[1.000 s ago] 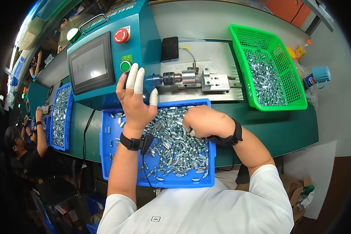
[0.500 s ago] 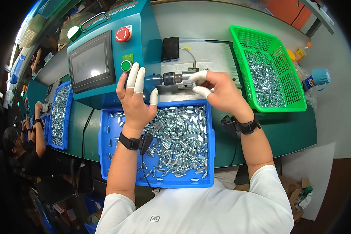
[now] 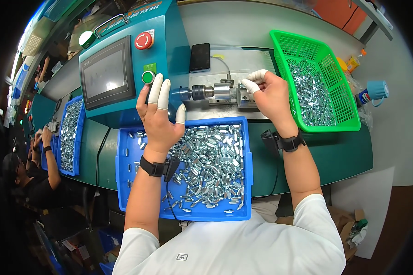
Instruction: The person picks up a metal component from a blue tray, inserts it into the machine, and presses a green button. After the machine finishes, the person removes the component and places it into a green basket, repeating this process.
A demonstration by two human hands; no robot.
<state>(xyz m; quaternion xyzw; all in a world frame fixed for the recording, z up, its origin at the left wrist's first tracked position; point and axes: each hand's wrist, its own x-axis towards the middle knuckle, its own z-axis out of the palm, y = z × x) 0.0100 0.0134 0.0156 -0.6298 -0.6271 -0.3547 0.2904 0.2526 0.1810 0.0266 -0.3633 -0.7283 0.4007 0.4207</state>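
My left hand [image 3: 158, 114], with white finger cots on several fingers, is stretched open against the teal machine [image 3: 172, 41]. Its index fingertip lies just under the green button [image 3: 148, 77]. To the right of that hand, a dark chuck [image 3: 199, 92] lines up with a bright metal cylinder [image 3: 222, 91]. My right hand [image 3: 271, 94] pinches with thumb and finger, both in white cots, above the metal fixture block [image 3: 244, 98]. What the pinch holds, if anything, cannot be made out. Below both hands sits a blue tray [image 3: 249, 183] of small shiny metal fittings [image 3: 211, 169].
At the right stands a green basket [image 3: 348, 91] of similar fittings. A red emergency knob [image 3: 143, 41] and a screen [image 3: 106, 71] are on the machine. Behind the fixture lies a phone [image 3: 200, 57]. A co-worker [image 3: 36, 176] sits at far left beside another blue tray [image 3: 72, 137].
My right hand has moved right, from the front of the chuck to over the fixture block, uncovering the metal cylinder. My left hand has stayed in place.
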